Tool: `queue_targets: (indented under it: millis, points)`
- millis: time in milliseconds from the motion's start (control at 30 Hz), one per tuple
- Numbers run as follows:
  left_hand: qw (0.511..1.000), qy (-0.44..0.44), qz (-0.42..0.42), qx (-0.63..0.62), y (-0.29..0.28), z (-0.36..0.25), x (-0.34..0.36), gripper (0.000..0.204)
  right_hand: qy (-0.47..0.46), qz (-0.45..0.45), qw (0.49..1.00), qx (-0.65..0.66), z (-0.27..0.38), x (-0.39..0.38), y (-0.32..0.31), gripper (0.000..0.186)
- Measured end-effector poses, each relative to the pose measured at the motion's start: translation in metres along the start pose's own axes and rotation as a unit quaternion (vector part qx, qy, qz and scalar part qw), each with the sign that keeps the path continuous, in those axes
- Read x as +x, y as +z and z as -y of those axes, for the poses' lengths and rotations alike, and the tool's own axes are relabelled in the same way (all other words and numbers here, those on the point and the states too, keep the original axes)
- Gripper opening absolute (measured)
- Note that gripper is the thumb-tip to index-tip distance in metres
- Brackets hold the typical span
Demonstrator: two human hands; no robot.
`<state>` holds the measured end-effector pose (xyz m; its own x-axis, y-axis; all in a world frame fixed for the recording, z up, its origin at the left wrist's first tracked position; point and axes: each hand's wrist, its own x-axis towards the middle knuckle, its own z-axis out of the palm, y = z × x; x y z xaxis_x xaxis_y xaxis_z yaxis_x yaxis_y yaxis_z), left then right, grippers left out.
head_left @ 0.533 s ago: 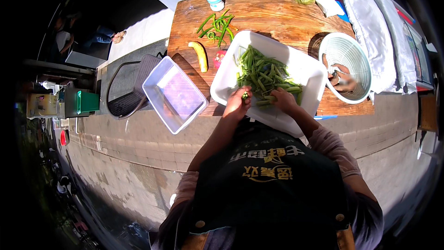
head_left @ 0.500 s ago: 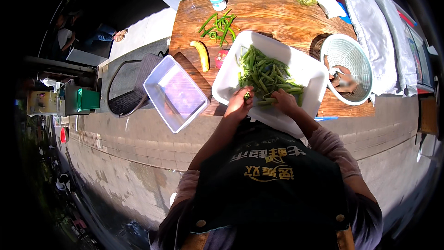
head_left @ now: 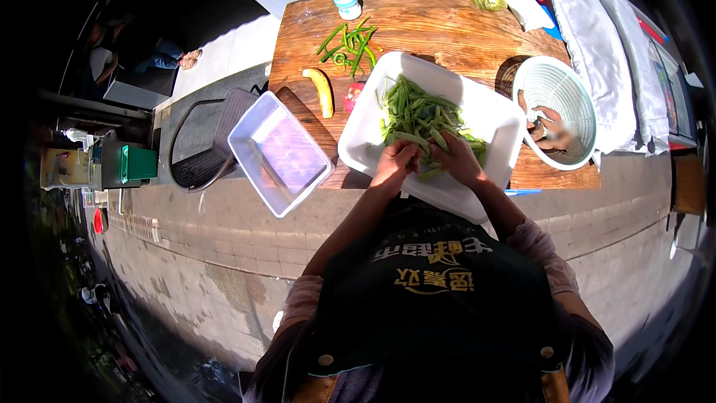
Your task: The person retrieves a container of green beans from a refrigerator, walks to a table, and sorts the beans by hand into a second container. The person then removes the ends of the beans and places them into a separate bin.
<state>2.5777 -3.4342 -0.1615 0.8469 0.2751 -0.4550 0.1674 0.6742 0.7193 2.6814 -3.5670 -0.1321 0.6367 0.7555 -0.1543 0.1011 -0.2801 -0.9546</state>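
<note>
The green pods (head_left: 429, 112) lie heaped in the white tub (head_left: 500, 123), which rests on the table (head_left: 440, 26). Each pod looks light, limp-to-springy rather than stiff, and easily bruised or split; smooth skin may make it a little slippery. A light pinch near an end would suit a single pod, with the thumb opposite the fingers.

At the tub's near side, the left hand (head_left: 397, 161) has its fingers drawn together, seemingly on 1 pale pod (head_left: 409, 137). The right hand (head_left: 461, 163) has its fingers bent inward against pods beside it; whether they grip any I cannot tell.

The heaped pods overlap too much to count. Left of the tub are 1 translucent bin (head_left: 294, 151), 1 yellow curved fruit (head_left: 321, 92) and 1 red item (head_left: 352, 97). Beyond its far left corner lie long green beans (head_left: 350, 45), tangled past counting, and 1 blue-capped bottle (head_left: 346, 4). Right of the tub stands 1 pale colander (head_left: 585, 104) holding several brown pieces (head_left: 552, 127).
</note>
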Motion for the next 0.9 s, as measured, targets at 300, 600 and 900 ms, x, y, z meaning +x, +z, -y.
queue_targets:
  millis: [300, 600, 900]
  points:
    - [0.999, 0.048, 0.002, -0.004, 0.005, -0.002, -0.003, 0.01, -0.013, -0.037, 0.998, -0.057, 0.014, -0.007, 0.01, 0.018]
    - [0.999, 0.03, -0.042, 0.012, 0.016, -0.003, 0.0, 0.011, 0.045, -0.068, 0.993, -0.08, 0.002, -0.003, 0.019, 0.017]
    - [0.997, -0.004, -0.039, 0.061, 0.019, -0.004, 0.001, 0.01, 0.02, -0.034, 0.997, 0.062, 0.008, -0.002, 0.012, 0.019]
